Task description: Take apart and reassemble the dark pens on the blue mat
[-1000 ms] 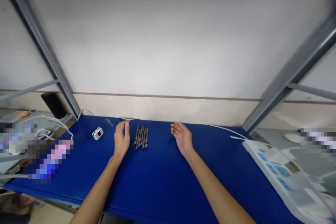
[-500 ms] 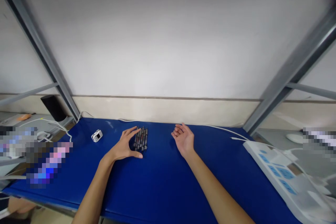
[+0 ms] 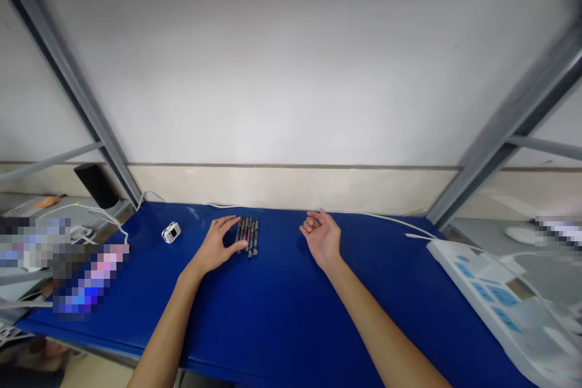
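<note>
Several dark pens (image 3: 248, 235) lie side by side in a row on the blue tabletop (image 3: 273, 309). Beside their left edge is my left hand (image 3: 218, 245), open, its thumb apart from the fingers. The fingertips come near the far end of the leftmost pen, and the thumb tip reaches over the near ends of the left pens; whether it touches them I cannot tell. To the right, away from the pens, my right hand (image 3: 322, 238) rests palm up with loosely curled fingers and nothing in it.
A small white device (image 3: 171, 232) with a dark screen sits at the left. A blurred-out colourful object (image 3: 93, 279) lies left of it, near a black speaker-like block (image 3: 96, 185). A large white power strip (image 3: 488, 297) and white cable (image 3: 400, 224) are at right.
My left hand's fingers and thumb have come closer together, and the thumb has moved up onto the pens' near ends. My right hand keeps its pose. The view has shifted slightly.
</note>
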Tool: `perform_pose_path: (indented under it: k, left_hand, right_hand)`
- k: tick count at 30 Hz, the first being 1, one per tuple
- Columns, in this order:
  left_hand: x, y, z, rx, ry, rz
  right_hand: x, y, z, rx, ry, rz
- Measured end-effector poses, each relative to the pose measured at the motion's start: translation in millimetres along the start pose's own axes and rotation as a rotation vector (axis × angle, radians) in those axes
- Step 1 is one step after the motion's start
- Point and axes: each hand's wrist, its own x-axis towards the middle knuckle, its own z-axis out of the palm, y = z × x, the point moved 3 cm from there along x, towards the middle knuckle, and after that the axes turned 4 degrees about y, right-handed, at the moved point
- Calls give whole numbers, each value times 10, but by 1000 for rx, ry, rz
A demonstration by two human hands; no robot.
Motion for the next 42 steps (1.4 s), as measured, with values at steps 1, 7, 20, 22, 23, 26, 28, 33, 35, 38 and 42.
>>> perform_pose_path:
  k: [1, 7, 20, 22, 23, 26, 28, 33, 35, 38, 42]
  left_hand:
    - [7, -6, -9, -2, 39, -16]
    - [14, -94, -1, 56, 185, -91]
    - [-11, -98, 137, 123, 199, -109]
    - [-14, -106, 154, 127, 191, -115]
    - [-16, -109, 161, 129, 188, -117]
    - [-21, -114, 184, 138, 175, -118]
    - [-23, -116, 199, 145, 164, -117]
    - [-23, -127, 218, 145, 155, -130]
    - [-24, -130, 220, 144, 152, -134]
    - [-25, -126, 223, 144, 148, -132]
    - [-24, -111, 221, 142, 153, -135]
  right_hand:
    - [-4, -10, 0, 6, 5, -2]
    - [-26, -39, 2, 3, 15, -28]
    - [-43, -30, 36, -68, -21, -41]
    - [-42, -26, 40, -87, -21, -46]
    - [-42, -23, 41, -90, -22, -45]
    - [-43, -16, 48, -98, -41, -50]
    - [-45, -13, 52, -103, -53, -57]
    - [-52, -1, 51, -61, -41, -32]
    - [-55, 4, 52, -29, -35, -14]
    - [-61, 5, 60, -25, -38, -10]
    - [-67, 7, 68, -8, -26, 0]
